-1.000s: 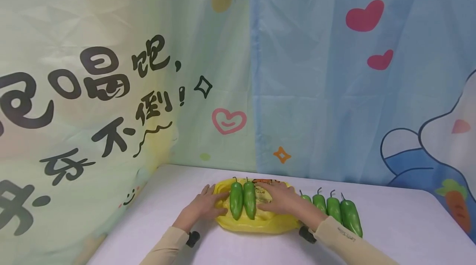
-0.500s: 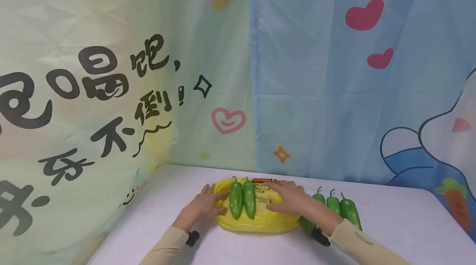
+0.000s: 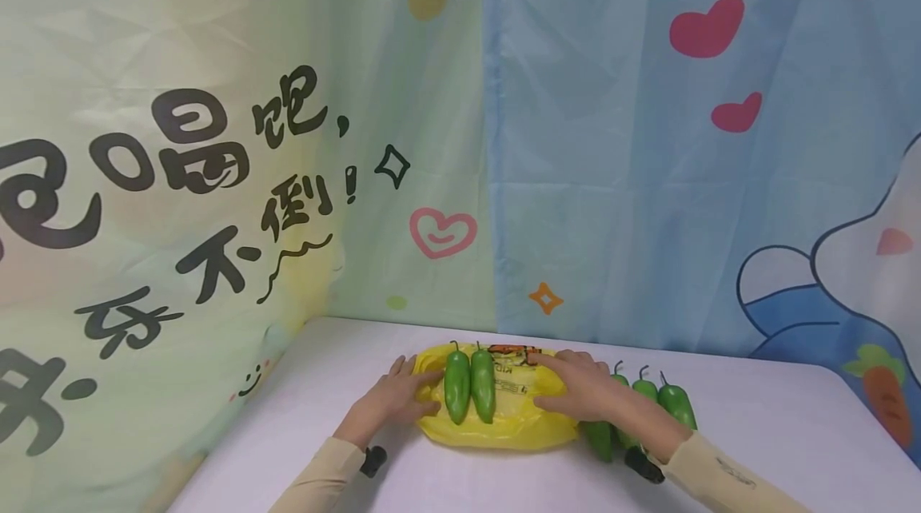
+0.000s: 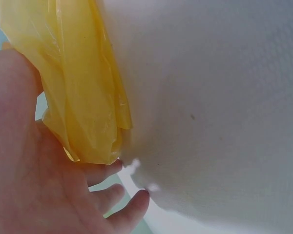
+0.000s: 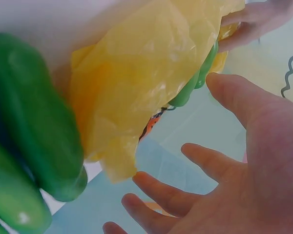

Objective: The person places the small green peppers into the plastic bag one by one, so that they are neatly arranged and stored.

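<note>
A yellow plastic bag [image 3: 507,427] lies flat on the white table [image 3: 755,433], with two green peppers [image 3: 469,387] side by side on it. My left hand [image 3: 400,396] rests open on the bag's left edge; the left wrist view shows its palm [image 4: 29,170] against the yellow film [image 4: 78,87]. My right hand [image 3: 578,387] hovers open, fingers spread, over the bag's right end, beside a row of green peppers [image 3: 675,404]. The right wrist view shows its spread fingers [image 5: 210,163] off the bag [image 5: 146,83], with peppers [image 5: 34,122] close by.
Printed fabric backdrops [image 3: 216,177] close off the table at the back and left. The row of peppers is partly hidden behind my right forearm [image 3: 712,473]. Bare white tabletop extends to the right and front.
My right hand has slid rightward off the middle of the bag toward the row of peppers. The left hand and the two peppers on the bag have stayed put.
</note>
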`<act>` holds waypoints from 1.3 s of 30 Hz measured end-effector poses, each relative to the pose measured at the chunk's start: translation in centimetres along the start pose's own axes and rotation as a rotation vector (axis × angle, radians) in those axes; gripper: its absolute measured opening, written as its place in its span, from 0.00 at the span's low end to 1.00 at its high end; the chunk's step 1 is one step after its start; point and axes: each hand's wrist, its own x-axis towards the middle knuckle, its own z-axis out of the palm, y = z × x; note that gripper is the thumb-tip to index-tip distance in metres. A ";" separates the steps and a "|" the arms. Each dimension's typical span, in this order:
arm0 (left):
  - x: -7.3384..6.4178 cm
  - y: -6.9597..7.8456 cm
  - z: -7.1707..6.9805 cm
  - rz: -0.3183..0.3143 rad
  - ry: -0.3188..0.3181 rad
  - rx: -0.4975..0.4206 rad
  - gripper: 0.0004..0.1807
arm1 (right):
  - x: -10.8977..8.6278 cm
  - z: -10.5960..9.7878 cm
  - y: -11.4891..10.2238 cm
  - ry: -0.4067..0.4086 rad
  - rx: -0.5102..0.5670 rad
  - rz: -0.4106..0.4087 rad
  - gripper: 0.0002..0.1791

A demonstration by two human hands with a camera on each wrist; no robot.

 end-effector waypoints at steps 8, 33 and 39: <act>0.0 0.2 -0.4 -0.002 -0.003 0.003 0.31 | -0.9 -0.9 1.3 0.001 -0.012 0.009 0.40; 0.2 0.3 -0.6 0.003 0.000 0.005 0.32 | -4.2 -3.2 5.9 0.007 -0.066 0.042 0.40; 0.3 0.2 -0.5 0.015 0.001 0.006 0.32 | -5.0 -3.6 7.4 -0.013 -0.080 0.069 0.39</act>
